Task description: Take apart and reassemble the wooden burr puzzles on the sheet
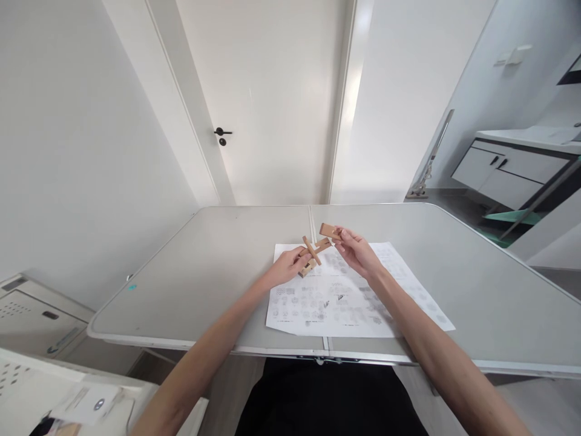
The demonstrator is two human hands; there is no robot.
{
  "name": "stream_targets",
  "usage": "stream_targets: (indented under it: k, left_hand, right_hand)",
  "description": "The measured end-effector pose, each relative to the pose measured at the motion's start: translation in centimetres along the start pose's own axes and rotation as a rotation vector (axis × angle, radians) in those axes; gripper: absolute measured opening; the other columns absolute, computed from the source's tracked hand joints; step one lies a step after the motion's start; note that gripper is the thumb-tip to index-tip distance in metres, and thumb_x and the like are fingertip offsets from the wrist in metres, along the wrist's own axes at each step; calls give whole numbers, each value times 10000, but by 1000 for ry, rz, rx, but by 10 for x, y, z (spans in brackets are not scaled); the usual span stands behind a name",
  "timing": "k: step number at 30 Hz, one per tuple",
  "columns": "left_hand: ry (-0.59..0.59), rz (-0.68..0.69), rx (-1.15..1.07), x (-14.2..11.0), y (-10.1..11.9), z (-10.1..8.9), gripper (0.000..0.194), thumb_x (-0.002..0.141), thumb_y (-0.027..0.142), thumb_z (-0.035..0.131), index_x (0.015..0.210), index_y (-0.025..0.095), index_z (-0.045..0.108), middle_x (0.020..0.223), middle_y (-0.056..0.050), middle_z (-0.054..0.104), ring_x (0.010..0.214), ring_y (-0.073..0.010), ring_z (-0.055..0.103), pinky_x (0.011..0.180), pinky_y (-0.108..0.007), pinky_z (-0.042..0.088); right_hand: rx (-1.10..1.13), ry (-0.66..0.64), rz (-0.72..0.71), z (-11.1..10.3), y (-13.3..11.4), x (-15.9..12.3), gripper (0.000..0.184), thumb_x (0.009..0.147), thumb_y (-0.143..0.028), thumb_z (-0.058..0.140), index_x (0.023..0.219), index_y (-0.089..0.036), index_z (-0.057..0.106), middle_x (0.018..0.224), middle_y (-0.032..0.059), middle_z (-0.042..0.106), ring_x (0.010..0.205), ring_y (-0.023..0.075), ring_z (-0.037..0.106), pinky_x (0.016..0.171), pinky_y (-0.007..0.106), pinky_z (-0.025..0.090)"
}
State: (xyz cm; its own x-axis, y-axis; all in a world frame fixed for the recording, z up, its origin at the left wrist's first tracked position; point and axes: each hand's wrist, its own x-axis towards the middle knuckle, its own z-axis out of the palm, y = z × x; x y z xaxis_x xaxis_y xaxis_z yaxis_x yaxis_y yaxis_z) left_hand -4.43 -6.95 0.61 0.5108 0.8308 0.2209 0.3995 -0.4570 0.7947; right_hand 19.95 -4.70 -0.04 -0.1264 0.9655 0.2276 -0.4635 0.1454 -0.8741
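Note:
My left hand [290, 266] is closed on several wooden puzzle pieces [311, 251] that cross one another, just above a printed sheet. One narrow piece among them slants upward, and others stick out to the right and below. To the right and a little higher, my right hand [354, 248] pinches a single notched wooden block [328, 231] between thumb and fingers. This block looks apart from the crossed pieces. How the pieces fit together inside my left hand is hidden by the fingers.
The white instruction sheet [327, 315] with small printed figures lies on the grey folding table [204, 272], across its centre seam. A white door [276, 103] with a black handle stands beyond. White metal cabinets [36, 315] are at the left, a vanity cabinet [503, 172] at the right.

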Motion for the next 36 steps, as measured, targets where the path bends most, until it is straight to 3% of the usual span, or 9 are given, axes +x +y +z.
stream_targets:
  k: [6, 17, 24, 31, 36]
  left_hand:
    - [-71, 21, 35, -3, 3, 2, 319, 1035, 455, 461, 995, 175, 609, 738, -1, 578, 614, -119, 483, 584, -243, 348]
    - [-179, 58, 40, -4, 7, 5, 211, 1000, 338, 520, 1002, 175, 653, 812, -16, 686, 645, -108, 572, 586, -220, 393]
    - [-190, 103, 104, -5, 10, 6, 203, 1008, 331, 524, 986, 173, 648, 763, -6, 692, 567, -89, 551, 569, -215, 408]
    - [-221, 104, 131, -7, 11, 6, 251, 1024, 384, 507, 1035, 166, 632, 757, 1, 699, 450, -61, 495, 500, -209, 393]
    - [-209, 144, 199, -8, 10, 7, 215, 1017, 329, 520, 1052, 173, 665, 758, 11, 700, 455, -62, 512, 523, -213, 406]
  right_hand:
    - [9, 19, -6, -3, 4, 2, 368, 717, -488, 895, 901, -239, 697, 849, 6, 650, 583, 94, 485, 542, 249, 484]
    - [-108, -38, 85, 4, -1, -4, 409, 768, -547, 833, 970, -202, 749, 746, -13, 601, 538, 81, 296, 490, 287, 207]
    - [-168, -100, 168, 9, 1, -8, 394, 758, -528, 843, 935, -187, 756, 706, -14, 591, 576, 97, 356, 526, 278, 241]
    - [-242, -157, 168, 8, 9, -8, 355, 792, -514, 822, 947, -200, 758, 697, -18, 581, 604, 106, 411, 563, 272, 307]
    - [-311, -153, 175, 6, 12, -7, 362, 787, -539, 813, 925, -208, 763, 702, -15, 586, 606, 114, 422, 565, 277, 323]
